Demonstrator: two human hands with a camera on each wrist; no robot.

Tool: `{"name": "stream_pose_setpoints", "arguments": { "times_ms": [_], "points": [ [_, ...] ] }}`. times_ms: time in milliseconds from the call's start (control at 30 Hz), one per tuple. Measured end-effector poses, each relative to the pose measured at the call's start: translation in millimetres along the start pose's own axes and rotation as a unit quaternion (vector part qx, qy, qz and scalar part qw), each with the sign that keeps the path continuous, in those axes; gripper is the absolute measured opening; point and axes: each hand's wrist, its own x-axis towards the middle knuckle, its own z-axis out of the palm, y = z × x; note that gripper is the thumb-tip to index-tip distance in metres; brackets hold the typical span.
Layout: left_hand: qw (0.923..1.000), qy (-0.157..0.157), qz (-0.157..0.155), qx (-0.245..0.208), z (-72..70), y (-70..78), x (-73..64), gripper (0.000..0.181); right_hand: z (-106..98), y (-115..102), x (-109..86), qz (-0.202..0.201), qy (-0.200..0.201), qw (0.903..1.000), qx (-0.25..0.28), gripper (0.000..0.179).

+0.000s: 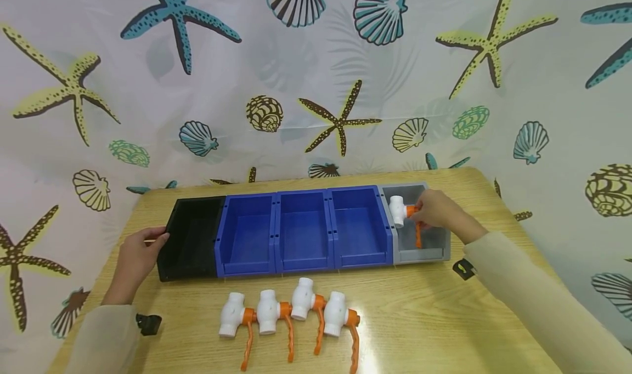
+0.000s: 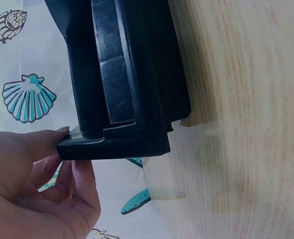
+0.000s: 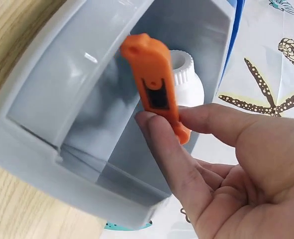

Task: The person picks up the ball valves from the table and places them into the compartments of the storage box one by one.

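Note:
My right hand [image 1: 434,209] pinches the orange handle [image 3: 154,79] of a white ball valve [image 1: 397,211] between thumb and fingers. The valve is at the grey bin [image 1: 422,256], its white body inside the walls; whether it touches the floor of the bin I cannot tell. At the far left, my left hand [image 1: 140,256] grips the rim of the black bin [image 2: 114,144], thumb on one side and fingers on the other. Several more ball valves [image 1: 267,312] with orange handles lie in a row on the table in front of the bins.
Three blue bins [image 1: 302,265] stand joined in a row between the black and grey ones. They rest on a wooden table [image 1: 410,319]. Behind it hangs a cloth [image 1: 296,61] printed with starfish and shells.

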Motion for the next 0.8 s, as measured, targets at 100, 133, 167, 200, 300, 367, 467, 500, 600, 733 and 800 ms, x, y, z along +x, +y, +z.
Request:
{"name": "stream_pose_setpoints", "arguments": {
  "times_ms": [100, 133, 167, 200, 300, 367, 467, 500, 600, 733, 800],
  "points": [
    [1.0000, -0.001, 0.002, -0.002, 0.4, 0.0, -0.2, 0.041, 3, 1, 2.6, 0.008, 0.002, 1.0000, 0.005, 0.015],
    [1.0000, -0.001, 0.002, -0.002, 0.5, 0.0, -0.3, 0.041, 4, 2, 3.5, 0.011, 0.002, 0.9999, 0.006, 0.014],
    [1.0000, -0.001, 0.003, -0.002, 0.6, -0.2, -0.3, 0.041, 5, 3, 4.4, 0.011, 0.003, 0.9999, 0.006, 0.015],
    [1.0000, 0.000, 0.004, -0.001, 0.6, -0.3, -0.4, 0.040, 6, 3, 5.0, 0.012, 0.004, 0.9999, 0.006, 0.014],
    [1.0000, 0.002, 0.008, 0.000, 0.7, -0.6, -0.9, 0.040, 8, 4, 6.3, 0.004, 0.010, 0.9999, -0.001, 0.015],
    [0.9999, 0.002, 0.011, 0.000, 0.8, -0.5, -1.3, 0.040, 9, 5, 7.1, 0.000, 0.016, 0.9999, -0.004, 0.015],
    [0.9998, 0.003, 0.018, 0.000, 1.1, -0.4, -1.8, 0.039, 12, 6, 7.4, -0.008, 0.016, 0.9998, -0.003, 0.016],
    [0.9998, 0.002, 0.019, 0.000, 1.1, -0.4, -1.9, 0.039, 12, 6, 7.4, -0.008, 0.016, 0.9998, 0.000, 0.015],
    [0.9998, 0.002, 0.021, 0.003, 1.2, -0.8, -2.1, 0.039, 14, 6, 7.4, -0.007, 0.012, 0.9999, 0.007, 0.015],
    [0.9998, -0.001, 0.020, 0.002, 0.6, -1.5, -1.3, 0.040, 15, 7, 8.0, 0.005, 0.014, 0.9999, 0.009, 0.014],
    [0.9998, -0.001, 0.019, 0.003, 0.4, -1.5, -0.8, 0.040, 17, 7, 8.6, 0.008, 0.016, 0.9998, 0.011, 0.014]
  ]
}}
